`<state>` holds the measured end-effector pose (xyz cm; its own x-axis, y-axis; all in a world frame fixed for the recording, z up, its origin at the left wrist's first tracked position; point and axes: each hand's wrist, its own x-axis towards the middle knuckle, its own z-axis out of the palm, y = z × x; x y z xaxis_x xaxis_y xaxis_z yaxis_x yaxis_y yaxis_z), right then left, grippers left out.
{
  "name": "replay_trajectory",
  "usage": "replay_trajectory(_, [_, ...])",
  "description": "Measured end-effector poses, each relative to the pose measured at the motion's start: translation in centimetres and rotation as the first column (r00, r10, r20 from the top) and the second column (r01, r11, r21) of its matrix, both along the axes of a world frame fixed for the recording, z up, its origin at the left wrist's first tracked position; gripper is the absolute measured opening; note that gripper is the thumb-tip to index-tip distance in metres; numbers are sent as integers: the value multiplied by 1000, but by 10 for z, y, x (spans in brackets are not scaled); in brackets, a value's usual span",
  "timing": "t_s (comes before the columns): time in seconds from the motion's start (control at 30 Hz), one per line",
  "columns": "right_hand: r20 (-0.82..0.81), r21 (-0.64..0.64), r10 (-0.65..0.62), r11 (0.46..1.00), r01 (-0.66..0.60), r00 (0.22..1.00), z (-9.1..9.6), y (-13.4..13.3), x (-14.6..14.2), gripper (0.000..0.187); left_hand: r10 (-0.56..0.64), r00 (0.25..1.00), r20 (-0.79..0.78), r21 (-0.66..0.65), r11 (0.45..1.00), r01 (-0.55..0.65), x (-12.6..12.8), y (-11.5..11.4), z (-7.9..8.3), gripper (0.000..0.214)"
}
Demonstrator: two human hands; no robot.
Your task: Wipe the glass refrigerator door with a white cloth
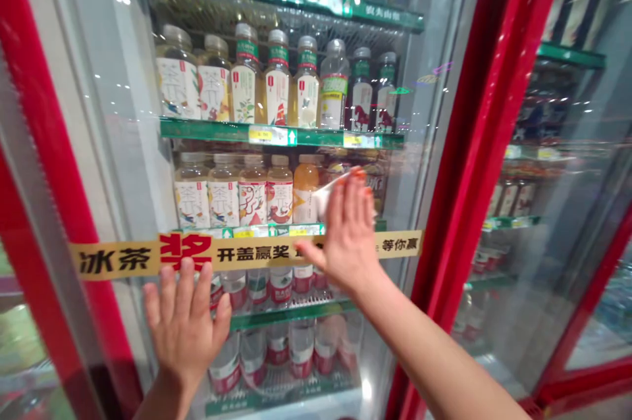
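My left hand (185,324) lies flat with its fingers apart on the glass door (123,110) of a drinks fridge, just below a yellow and red printed strip (247,255). My right hand (348,236) presses on the same glass higher up, its fingertips over a white cloth or tissue (328,193). That white piece is partly hidden by my fingers. Behind the glass stand bottled teas (251,193) on a green-edged shelf (281,133), and my hands cover part of them.
A red door frame (469,176) runs up right of this door, with a second glass door (548,143) and more bottles beyond it. Another red frame (47,143) bounds the left side. Water bottles (301,347) fill the low shelf.
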<state>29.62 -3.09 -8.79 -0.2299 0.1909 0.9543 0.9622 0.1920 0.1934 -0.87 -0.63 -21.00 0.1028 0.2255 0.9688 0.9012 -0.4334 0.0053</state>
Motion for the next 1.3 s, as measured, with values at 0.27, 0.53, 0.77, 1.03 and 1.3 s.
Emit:
replay_trajectory(0.27, [-39,-45,-54,998,53,998,35,-11,38,109,3,1000,-18,159,987,0,14,1,9,87])
replay_trajectory(0.53, [592,-195,278,960,-201,756,59,9,-71,109,-1,1000,6,199,980,0,-4,-11,21,77])
replay_trajectory(0.77, [424,-96,163,986,-135,891,169,27,-111,103,90,996,-26,203,976,-82,-19,4,25,80])
replay_trajectory(1.03, [887,-218,234,972,-86,398,146,31,-202,86,81,995,58,302,949,-95,-17,6,16,82])
replay_trajectory(1.3, [385,-21,258,962,-271,886,208,54,-212,95,101,994,35,290,951,-107,-18,3,19,80])
